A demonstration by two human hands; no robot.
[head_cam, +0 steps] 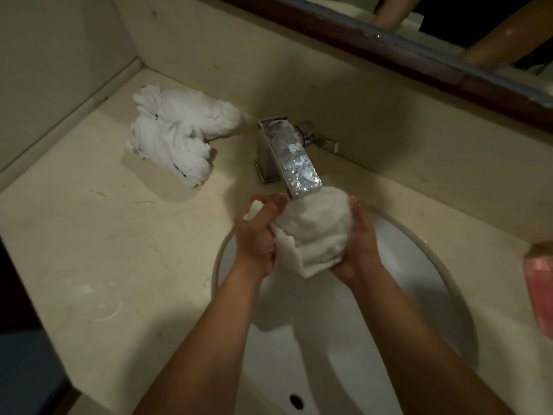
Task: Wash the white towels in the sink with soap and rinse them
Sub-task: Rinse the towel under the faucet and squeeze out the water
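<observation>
Table: the cream stone table (98, 235) is your widest surface. Its left half is bare apart from white smears near the front, so that side gives you room to swing or set things down.
Sink: the round white ceramic sink (443, 265) sits at the right. Its rim runs close under both wrists, so keep the work inside it and the drips stay in.
Spare towels: the wrung heap of white terry towels (179, 136) lies on the table, left of the tap and well apart from your hands.
Towel in hand: the bunched white towel (317, 229) is held over the sink, its top touching the tap's spout.
Tap: the square chrome tap (296, 157) overhangs the bundle. Water looks to be running over it, so this is probably the rinse.
Soap: a pink object (538, 289) at the right edge of the table is likely the soap, though it is blurred.
Left hand (257, 235): grip clenched round a twisted end of the towel.
Right hand (359, 244): grip cupped round the bundle's far side.
Advice: turn and squeeze the bundle low under the stream, and lower it before you pull it back so you miss the spout's hard edge.
</observation>
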